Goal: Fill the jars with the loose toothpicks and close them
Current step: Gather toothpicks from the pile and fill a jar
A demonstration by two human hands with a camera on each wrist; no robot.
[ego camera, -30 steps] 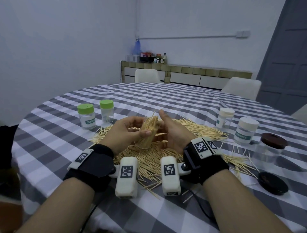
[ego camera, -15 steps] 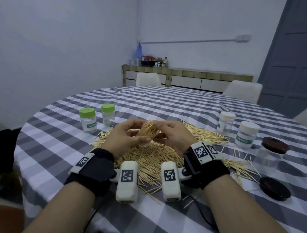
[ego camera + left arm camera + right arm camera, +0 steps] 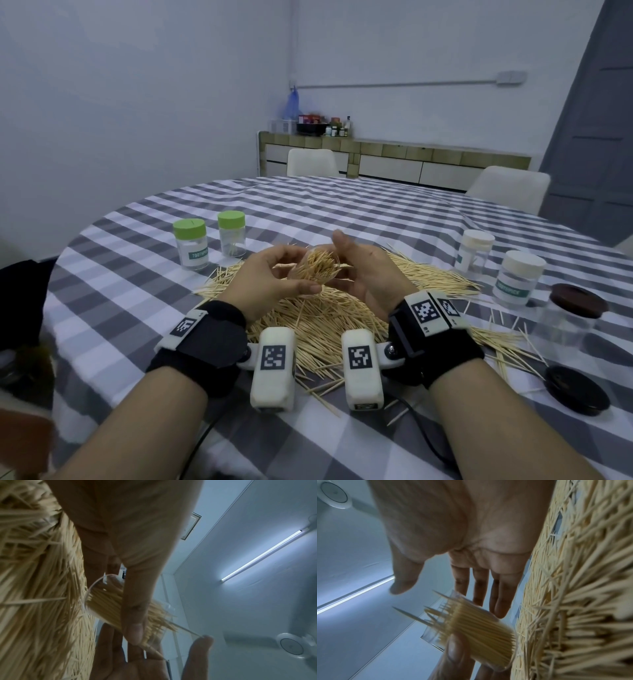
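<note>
My left hand (image 3: 298, 272) grips a clear lidless jar (image 3: 317, 270) packed with toothpicks, tilted with its mouth towards me, above the big pile of loose toothpicks (image 3: 325, 318). In the left wrist view my thumb (image 3: 135, 608) lies across the jar (image 3: 104, 605). My right hand (image 3: 346, 255) stands open beside the jar's right side. Its straight fingers (image 3: 498, 599) touch the jar (image 3: 479, 628) near the rim and the thumb is held apart. A few toothpicks stick out past the mouth.
Two green-lidded jars (image 3: 190, 245) (image 3: 232, 233) stand at the left. At the right are two white-lidded jars (image 3: 474, 253) (image 3: 519, 281), a brown-lidded jar (image 3: 568, 318) and a loose dark lid (image 3: 577, 390). Chairs stand behind the round checked table (image 3: 137, 308).
The jar stood upright a second ago with toothpicks poking up. Both hands then closed around it, and now it is tilted towards me with my right hand opened beside it.
</note>
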